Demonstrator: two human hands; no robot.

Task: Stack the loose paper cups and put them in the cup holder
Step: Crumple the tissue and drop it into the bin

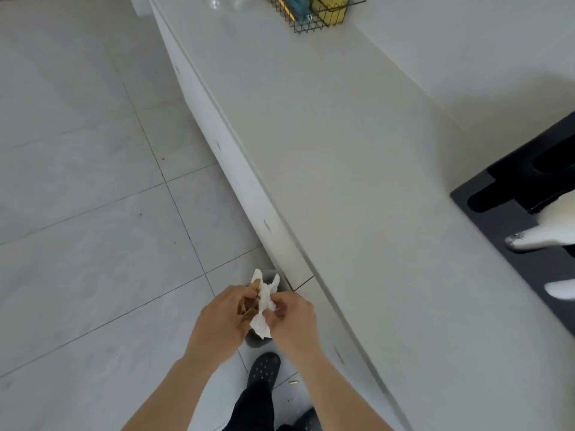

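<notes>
- Both hands meet low over the floor, beside the counter edge, gripping a bundle of rubbish between them.
- The left hand (217, 318) is curled around crumpled brown paper (247, 306), creased and stiff-looking, fingers closed on it.
- The right hand (291, 312) pinches a soft, wrinkled white tissue (264, 303) whose torn corners stick up and down; it touches the brown paper.
- Just under the hands sits a small grey bin (256, 340), mostly hidden; its rounded rim shows.
- The white counter (357, 166) is smooth and matte, running diagonally, with a flat white front panel below its edge.
- At the right edge, a dark grey cup holder (485, 194) with rounded slots lies on the counter; 2 white paper cups (535, 231) lie in it, only partly in view.
- A black wire basket (320, 14) holding yellow and blue items stands at the far end.
- The floor (77, 181) is glossy pale tile with thin dark grout lines; a black perforated clog (264, 368) stands on it.
</notes>
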